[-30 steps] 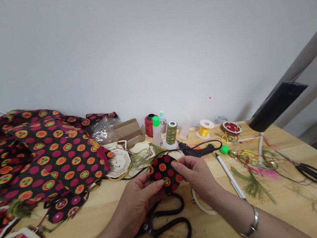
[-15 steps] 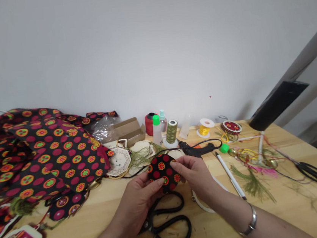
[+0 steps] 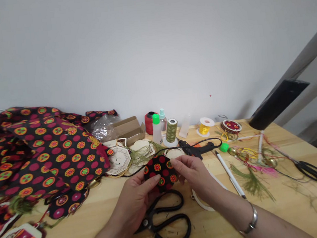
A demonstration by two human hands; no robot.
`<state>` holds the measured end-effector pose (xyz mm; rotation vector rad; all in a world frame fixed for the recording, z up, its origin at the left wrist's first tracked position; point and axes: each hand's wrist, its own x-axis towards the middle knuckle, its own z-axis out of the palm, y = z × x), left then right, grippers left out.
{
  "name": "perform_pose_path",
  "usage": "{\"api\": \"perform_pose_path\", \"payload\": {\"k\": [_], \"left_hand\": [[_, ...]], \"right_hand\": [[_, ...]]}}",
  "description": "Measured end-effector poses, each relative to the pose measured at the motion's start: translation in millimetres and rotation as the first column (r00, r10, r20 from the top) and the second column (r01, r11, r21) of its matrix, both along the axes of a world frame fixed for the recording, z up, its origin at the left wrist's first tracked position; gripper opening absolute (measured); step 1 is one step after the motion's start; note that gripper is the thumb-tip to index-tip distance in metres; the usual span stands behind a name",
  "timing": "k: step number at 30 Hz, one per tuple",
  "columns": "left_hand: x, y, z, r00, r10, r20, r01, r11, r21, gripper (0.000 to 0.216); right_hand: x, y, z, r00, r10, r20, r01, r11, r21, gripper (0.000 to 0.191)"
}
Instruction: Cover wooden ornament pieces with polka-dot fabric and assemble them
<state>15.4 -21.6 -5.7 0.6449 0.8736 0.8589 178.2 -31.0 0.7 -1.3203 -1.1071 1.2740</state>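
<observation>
Holding a fabric-covered disc (image 3: 160,168) between both hands' fingers (image 3: 154,179).

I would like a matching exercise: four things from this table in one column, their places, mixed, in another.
1. fabric disc
2. big scissors
3. white pen
4. yellow spool

a. at the back, near the wall
b. between left hand and right hand
c. lying right of the right hand
d. on the table, below both hands

Pairs: 1-b, 2-d, 3-c, 4-a

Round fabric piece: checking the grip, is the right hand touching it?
Touching. The head view shows the right hand pinching the right edge of the round fabric piece with its fingertips; the left hand holds its other side.
</observation>
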Motion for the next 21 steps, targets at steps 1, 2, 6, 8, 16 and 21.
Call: {"api": "perform_pose_path", "payload": {"k": [1,2,6,8,16,21], "left_hand": [[-0.6,1.6,1.4,1.0,0.024,-0.006,-0.024,1.0,0.002,0.021],[-1.5,3.5,3.0,0.998,0.06,-0.014,-0.06,0.998,0.007,0.02],[-7.7,12.1,8.1,0.977,0.214,-0.021,-0.213,0.977,0.027,0.013],[-11.3,15.1,8.5,0.97,0.241,-0.012,-0.24,0.97,0.046,0.012],[-13.0,15.7,7.8,0.963,0.267,-0.019,-0.266,0.962,0.054,0.01],[-12.9,17.6,11.7,0.962,0.272,0.003,-0.272,0.961,0.038,0.011]], "right_hand": [[2.1,0.4,-0.2,0.999,0.016,0.047,-0.017,1.0,0.016,0.039],[4.3,0.2,0.0,0.991,0.031,0.127,-0.035,0.999,0.032,0.04],[9.2,-8.4,7.5,0.797,0.176,0.577,-0.267,0.961,0.075,0.028],[7.9,-16.2,14.5,0.626,0.305,0.717,-0.49,0.87,0.058,0.017],[-4.4,-39.4,14.6,0.176,0.321,0.931,-0.8,0.598,-0.055,0.03],[-7.3,-43.0,15.1,0.07,0.233,0.97,-0.843,0.534,-0.067,0.031]]}}
